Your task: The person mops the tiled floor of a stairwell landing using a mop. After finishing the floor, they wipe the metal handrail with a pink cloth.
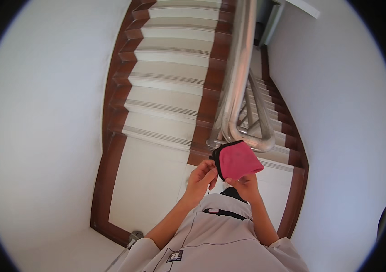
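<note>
A small pink pouch (238, 161) with a black zip edge is held up before me, just in front of my waist. My right hand (246, 187) grips it from below, with the thumb on its front and the other fingers behind it. At the pouch's black left edge, my left hand (198, 182) has its fingers bent in a pinch. Something small and black sticks out above those fingertips, too small to name for sure. The inside of the pouch is hidden.
I stand on a pale landing (143, 181) with brown borders. One stair flight (168, 68) rises at the left, another (274, 109) lies at the right. A metal handrail (240, 68) parts them. White walls flank both sides. A grey mop-like head (135, 235) stands at lower left.
</note>
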Motion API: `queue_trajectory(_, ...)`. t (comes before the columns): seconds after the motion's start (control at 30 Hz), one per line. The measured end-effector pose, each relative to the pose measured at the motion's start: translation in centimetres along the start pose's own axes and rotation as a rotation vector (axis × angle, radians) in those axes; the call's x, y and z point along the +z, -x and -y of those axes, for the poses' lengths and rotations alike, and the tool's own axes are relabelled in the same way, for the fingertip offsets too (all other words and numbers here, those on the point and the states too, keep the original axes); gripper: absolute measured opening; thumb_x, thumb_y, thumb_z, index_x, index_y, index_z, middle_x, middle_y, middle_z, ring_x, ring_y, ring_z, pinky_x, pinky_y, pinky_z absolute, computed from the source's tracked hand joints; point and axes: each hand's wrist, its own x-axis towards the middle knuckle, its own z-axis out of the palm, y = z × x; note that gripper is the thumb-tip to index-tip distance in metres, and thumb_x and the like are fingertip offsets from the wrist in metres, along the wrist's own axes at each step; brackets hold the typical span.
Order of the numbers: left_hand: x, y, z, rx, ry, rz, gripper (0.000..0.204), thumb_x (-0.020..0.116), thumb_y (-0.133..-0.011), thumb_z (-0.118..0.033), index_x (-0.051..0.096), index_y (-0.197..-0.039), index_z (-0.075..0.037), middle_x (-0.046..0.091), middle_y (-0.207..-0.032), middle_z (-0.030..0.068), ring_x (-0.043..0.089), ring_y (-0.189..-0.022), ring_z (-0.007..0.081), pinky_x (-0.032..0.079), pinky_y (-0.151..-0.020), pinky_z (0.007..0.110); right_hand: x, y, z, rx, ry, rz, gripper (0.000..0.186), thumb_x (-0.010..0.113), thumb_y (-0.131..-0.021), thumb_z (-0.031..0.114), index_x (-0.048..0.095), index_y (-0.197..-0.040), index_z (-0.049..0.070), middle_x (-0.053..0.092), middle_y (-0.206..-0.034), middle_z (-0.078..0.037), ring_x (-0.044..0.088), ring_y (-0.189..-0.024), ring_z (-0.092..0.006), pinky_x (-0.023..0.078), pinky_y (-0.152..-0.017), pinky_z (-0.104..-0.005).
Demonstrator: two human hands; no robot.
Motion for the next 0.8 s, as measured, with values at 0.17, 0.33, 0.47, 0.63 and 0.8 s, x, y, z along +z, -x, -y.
queue_trajectory(0.17,1.8,-0.1,0.5,0.023,-0.040,-0.091,0.014,0.047,-0.086,-0.014,0.049,-0.095,-0.003,0.048,-0.066,0.0003,0.042,-0.053,0.0059,0.032,-0.047,0.019,-3.0,-1.3,-0.4,-0.007,-0.093,0.214,0.024,0.063,-0.072,-0.004,0.056,-0.094,0.004,0.055,-0.097,-0.001,0.050,-0.095,-0.0124,0.038,-0.085,-0.0288)
queue_trajectory(0.33,4.1,-0.8,1.5,0.112,-0.289,-0.141,0.014,0.049,-0.086,-0.014,0.047,-0.095,-0.004,0.049,-0.069,-0.0006,0.043,-0.055,0.0047,0.033,-0.047,0.018,-6.3,-2.3,0.5,0.028,-0.155,0.314,0.023,0.062,-0.073,-0.003,0.057,-0.093,0.005,0.054,-0.095,0.002,0.049,-0.093,-0.0104,0.038,-0.085,-0.0281)
queue_trajectory(0.47,6.6,-2.5,2.1,0.290,-0.471,-0.152,0.014,0.046,-0.085,-0.007,0.048,-0.098,-0.003,0.052,-0.072,0.0005,0.047,-0.057,0.0067,0.036,-0.049,0.019,-9.5,-2.8,0.0,0.019,-0.242,0.344,0.023,0.064,-0.072,-0.001,0.058,-0.093,0.005,0.054,-0.095,0.002,0.048,-0.091,-0.0101,0.038,-0.083,-0.0275)
queue_trajectory(0.63,4.4,-6.2,3.0,0.302,-1.162,-0.369,0.018,0.043,-0.083,-0.004,0.050,-0.100,-0.003,0.057,-0.080,0.0041,0.054,-0.064,0.0148,0.042,-0.057,0.025,-12.7,-4.1,0.3,0.077,-0.310,0.271,0.020,0.065,-0.072,0.003,0.057,-0.091,0.001,0.057,-0.088,-0.001,0.052,-0.083,-0.0103,0.043,-0.075,-0.0254)
queue_trajectory(0.8,7.8,-5.9,2.2,0.223,0.047,0.184,0.054,0.028,-0.087,-0.045,0.055,-0.063,-0.004,0.056,-0.066,0.0065,0.048,-0.063,0.0174,0.038,-0.058,0.026,-15.8,-5.9,-4.6,0.178,-0.077,0.174,0.018,0.061,-0.077,0.010,0.056,-0.090,-0.001,0.059,-0.076,-0.004,0.058,-0.067,-0.0115,0.047,-0.061,-0.0224)
